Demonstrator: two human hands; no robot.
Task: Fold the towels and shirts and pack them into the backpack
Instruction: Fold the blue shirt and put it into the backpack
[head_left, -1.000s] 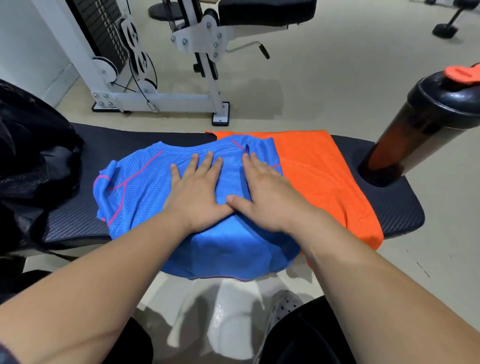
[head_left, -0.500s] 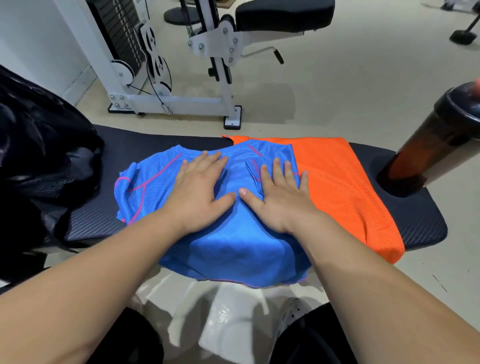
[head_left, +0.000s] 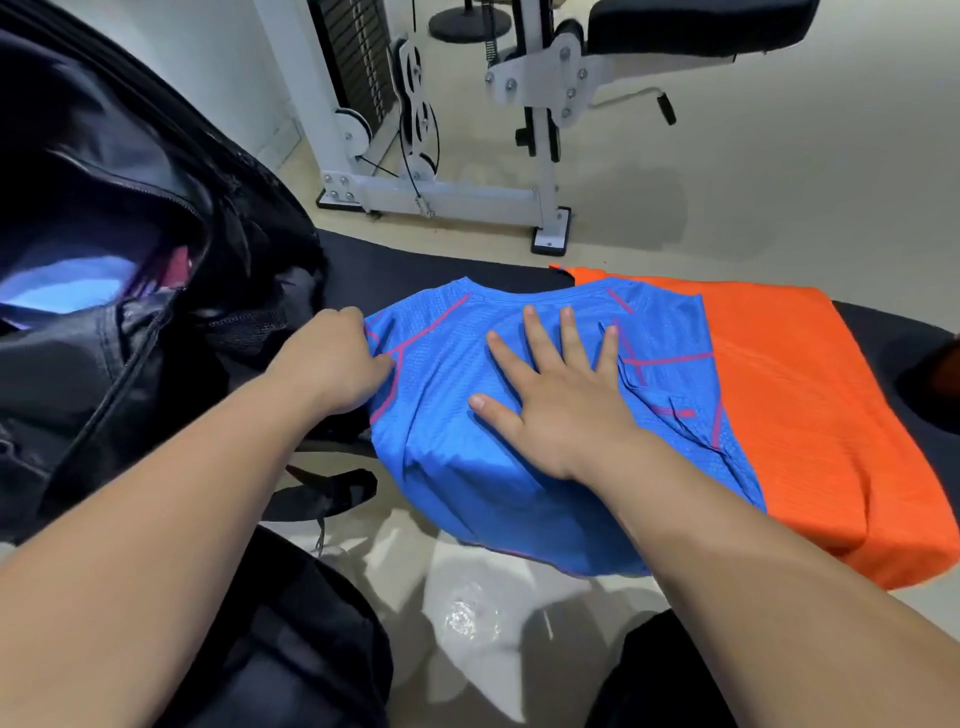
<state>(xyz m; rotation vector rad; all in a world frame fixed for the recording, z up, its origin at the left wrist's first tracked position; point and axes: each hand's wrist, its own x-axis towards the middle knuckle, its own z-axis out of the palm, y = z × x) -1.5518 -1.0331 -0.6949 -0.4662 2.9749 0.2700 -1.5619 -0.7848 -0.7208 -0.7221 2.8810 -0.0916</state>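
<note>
A person at a black padded gym bench (head_left: 431, 262) works on a blue shirt (head_left: 457, 467) trimmed with pink seams. The shirt is spread across the middle of the bench, and its lower hem hangs over the bench's near edge. The right hand (head_left: 563, 400) lies flat on the shirt, fingers straight and fanned apart. The left hand (head_left: 332, 361) is curled at the shirt's left sleeve edge and appears to grip the fabric there. An orange shirt (head_left: 810, 415) lies flat toward the bench's right end, its left border tucked under the blue one. A black backpack (head_left: 130, 197) stands open at the bench's left end, with something pale blue (head_left: 67, 286), too blurred to identify, showing inside. A white weight machine (head_left: 415, 156) stands on the floor beyond the bench.
</note>
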